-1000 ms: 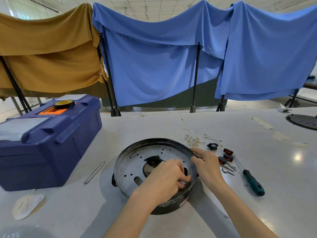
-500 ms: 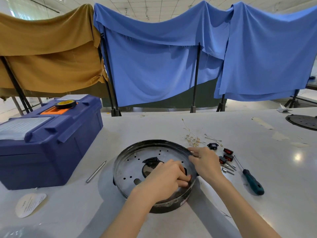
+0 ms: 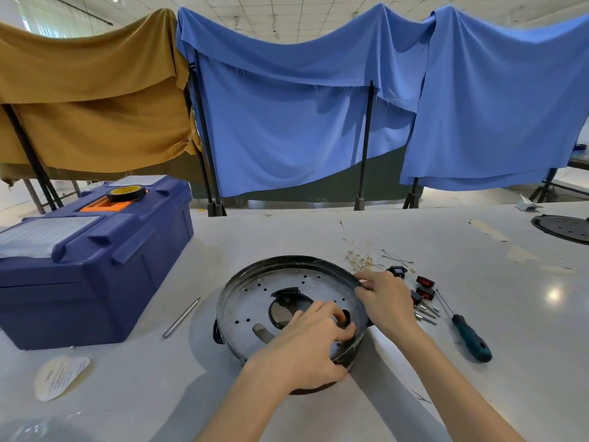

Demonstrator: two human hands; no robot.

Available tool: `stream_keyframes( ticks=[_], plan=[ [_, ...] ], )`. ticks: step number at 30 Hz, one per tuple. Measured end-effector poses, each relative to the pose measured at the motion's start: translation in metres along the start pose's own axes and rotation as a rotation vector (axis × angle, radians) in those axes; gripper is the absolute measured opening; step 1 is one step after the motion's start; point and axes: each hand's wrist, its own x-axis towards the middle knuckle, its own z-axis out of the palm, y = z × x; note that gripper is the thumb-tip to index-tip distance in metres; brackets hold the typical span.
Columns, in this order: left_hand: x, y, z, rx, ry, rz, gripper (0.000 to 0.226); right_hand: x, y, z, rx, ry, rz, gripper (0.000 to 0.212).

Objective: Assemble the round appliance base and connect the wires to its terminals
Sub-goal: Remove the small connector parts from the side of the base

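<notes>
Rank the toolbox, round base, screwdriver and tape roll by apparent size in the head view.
1. toolbox
2. round base
3. screwdriver
4. tape roll, though it sits farther away, so this last pair is unsure.

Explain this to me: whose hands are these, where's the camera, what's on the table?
No robot here: a person wears a camera on the head, looking down at their hands. The right hand grips the rim of the round appliance base, a shallow metal pan on the white table. The left hand reaches inside by the near wall, fingers curled; what they hold is hidden. Right of it lie thin wires, red switches and a green-handled screwdriver; left stands a blue toolbox.
</notes>
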Motion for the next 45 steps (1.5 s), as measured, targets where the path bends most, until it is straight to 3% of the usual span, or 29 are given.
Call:
stream_keyframes(
  ticks=[4,10,17,24,33,35,37,40,43,45],
  plan=[
    [-0.001,0.005,0.001,0.029,-0.008,-0.019,0.058,-0.003,0.001,0.0,0.06,0.0,0.011,0.034],
    [0.001,0.003,0.0,-0.115,0.012,-0.052,0.06,-0.006,0.007,-0.003,0.202,0.006,0.016,0.021],
    [0.0,0.003,0.004,-0.14,0.005,-0.053,0.061,-0.006,0.01,0.0,0.232,-0.014,0.022,0.032],
    [0.001,0.01,0.001,0.0,0.036,-0.05,0.036,-0.007,0.012,0.002,0.222,-0.013,0.023,0.033],
    [0.0,0.011,0.004,-0.042,0.037,-0.076,0.049,-0.009,0.017,0.003,0.29,-0.016,-0.012,0.018],
    [0.0,0.012,0.005,-0.053,0.066,-0.098,0.054,-0.01,0.018,0.003,0.325,-0.014,-0.039,0.039],
    [-0.001,0.013,0.004,-0.048,0.092,-0.099,0.054,-0.012,0.02,0.002,0.404,0.007,-0.023,0.045],
    [-0.003,0.015,0.001,-0.038,0.096,-0.1,0.043,-0.014,0.025,0.002,0.508,0.0,0.026,0.02],
    [-0.004,0.019,-0.001,0.035,0.079,-0.11,0.037,-0.015,0.028,0.003,0.473,0.007,0.087,0.017],
    [-0.003,0.023,-0.001,0.068,0.08,-0.114,0.036,-0.015,0.027,0.003,0.448,-0.032,0.137,0.034]
  ],
)
